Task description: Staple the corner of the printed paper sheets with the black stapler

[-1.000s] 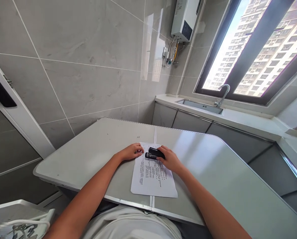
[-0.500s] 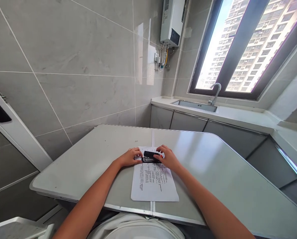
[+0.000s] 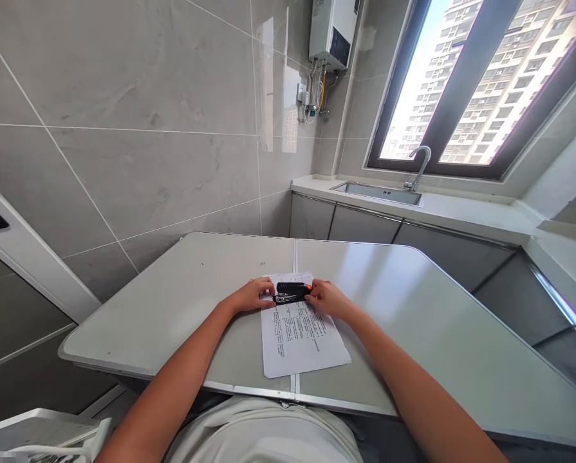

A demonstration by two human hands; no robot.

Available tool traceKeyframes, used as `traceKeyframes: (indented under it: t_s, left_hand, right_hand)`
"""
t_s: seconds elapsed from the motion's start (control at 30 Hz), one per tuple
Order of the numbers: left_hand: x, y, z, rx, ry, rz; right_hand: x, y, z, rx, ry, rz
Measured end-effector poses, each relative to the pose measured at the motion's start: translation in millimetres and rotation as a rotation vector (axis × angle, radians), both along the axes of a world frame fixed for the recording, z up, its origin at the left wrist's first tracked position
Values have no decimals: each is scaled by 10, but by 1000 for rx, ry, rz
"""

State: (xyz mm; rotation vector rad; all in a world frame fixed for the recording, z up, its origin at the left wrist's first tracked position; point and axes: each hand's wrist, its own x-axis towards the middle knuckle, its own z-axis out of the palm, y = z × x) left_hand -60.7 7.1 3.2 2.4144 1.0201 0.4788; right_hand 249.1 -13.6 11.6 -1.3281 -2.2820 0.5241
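A black stapler with a red-orange bit at its right end lies across the upper part of a printed sheet of paper. My left hand is at the stapler's left end, thumb and fingers curled around its tip beside the paper's left edge. Gripping the stapler's right end, my right hand has its thumb along the near side and its fingers bent over the far side. The stapler's upper arm stands a little apart from its base. Whether the sheet is one page or more, I cannot tell.
The paper lies on a pale folding table with a centre seam. Two tiny staple-like bits rest beyond my left hand. A counter with a sink and tap stands behind. A white chair-like edge is at lower left.
The sheet has turned slightly on the table, its near end swinging right. The stapler has tilted a little with it, and my right-hand fingers have closed in around its end. The camera view has shifted slightly.
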Motion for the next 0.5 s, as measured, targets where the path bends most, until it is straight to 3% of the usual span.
traceKeyframes:
  t_s: [0.23,0.5]
  left_hand:
    - [-1,-2,-5,0,-1,0]
    - [-19,12,-32,-10,-48,17]
  right_hand:
    - [37,6,35,120,183,-146]
    - [22,-8,100,-94,159,-140]
